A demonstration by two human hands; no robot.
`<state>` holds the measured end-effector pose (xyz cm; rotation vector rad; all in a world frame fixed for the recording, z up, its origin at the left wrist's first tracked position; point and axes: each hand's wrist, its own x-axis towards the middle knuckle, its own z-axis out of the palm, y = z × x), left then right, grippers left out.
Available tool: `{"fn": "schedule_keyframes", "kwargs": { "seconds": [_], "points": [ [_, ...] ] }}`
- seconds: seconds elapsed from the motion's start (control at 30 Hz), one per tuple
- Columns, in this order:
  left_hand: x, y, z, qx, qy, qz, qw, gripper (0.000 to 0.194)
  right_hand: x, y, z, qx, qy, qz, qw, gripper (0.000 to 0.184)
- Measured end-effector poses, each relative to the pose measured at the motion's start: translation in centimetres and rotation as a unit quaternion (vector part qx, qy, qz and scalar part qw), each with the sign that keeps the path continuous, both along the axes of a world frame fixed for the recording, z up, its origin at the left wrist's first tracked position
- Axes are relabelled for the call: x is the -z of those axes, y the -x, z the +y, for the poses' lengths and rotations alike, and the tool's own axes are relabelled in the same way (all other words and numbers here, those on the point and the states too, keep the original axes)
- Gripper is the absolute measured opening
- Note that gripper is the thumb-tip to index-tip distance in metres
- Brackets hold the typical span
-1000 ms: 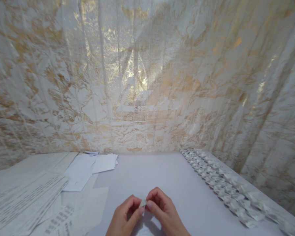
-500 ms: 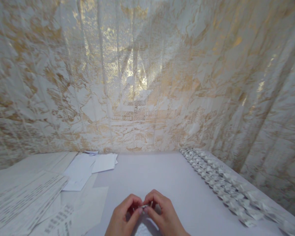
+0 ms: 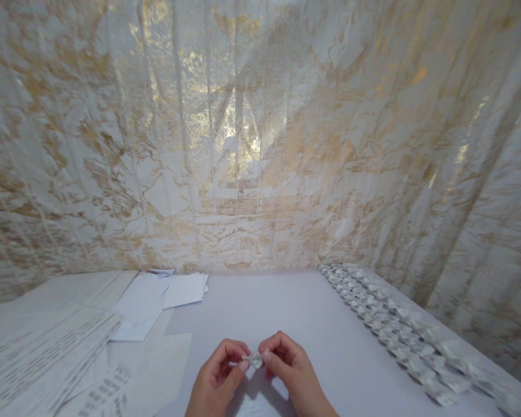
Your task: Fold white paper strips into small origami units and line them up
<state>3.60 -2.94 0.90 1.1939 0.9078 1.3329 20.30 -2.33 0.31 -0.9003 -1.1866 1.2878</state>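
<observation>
A small folded paper piece (image 3: pixel 255 360), whitish with grey print, is held between both hands above the front of the table. My left hand (image 3: pixel 220 373) pinches its left end between thumb and forefinger. Its right end is in the pinch of my right hand (image 3: pixel 289 365). The piece looks twisted or pleated in the middle, though its fine folds are too small to make out. Beneath the hands, a pale printed paper (image 3: pixel 249 407) lies partly in shadow at the bottom edge.
Printed sheets (image 3: pixel 43 353) overlap on the left of the white table (image 3: pixel 260 301). Blank white papers (image 3: pixel 141 307) lie behind them. Along the right edge run rows of small folded paper pieces (image 3: pixel 386 330). A gold-patterned curtain (image 3: pixel 252 145) hangs at the back.
My hands have drawn slightly apart, so more of the folded paper piece shows between the fingertips. The papers and rows on the table stay as they were.
</observation>
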Motion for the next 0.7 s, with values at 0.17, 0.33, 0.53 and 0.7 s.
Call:
{"fn": "schedule_keyframes", "kwargs": {
  "seconds": [0.17,0.33,0.53,0.7],
  "points": [
    [0.0,0.0,-0.1,-0.052,0.015,0.004,0.999,0.045,0.2,0.1,0.1,-0.033,0.009,0.023,0.999,0.048],
    [0.4,0.1,-0.3,-0.066,-0.02,0.038,0.997,0.035,0.4,0.7,-0.4,-0.056,-0.015,-0.027,0.998,0.053],
    [0.1,-0.2,-1.2,-0.066,-0.069,0.117,0.989,0.021,-0.3,0.6,-1.0,-0.043,0.013,-0.12,0.992,0.043],
    [-0.5,0.1,-1.0,-0.007,-0.09,0.207,0.974,0.027,-0.7,0.3,-1.0,-0.05,0.019,-0.119,0.991,0.047]
  ]
}}
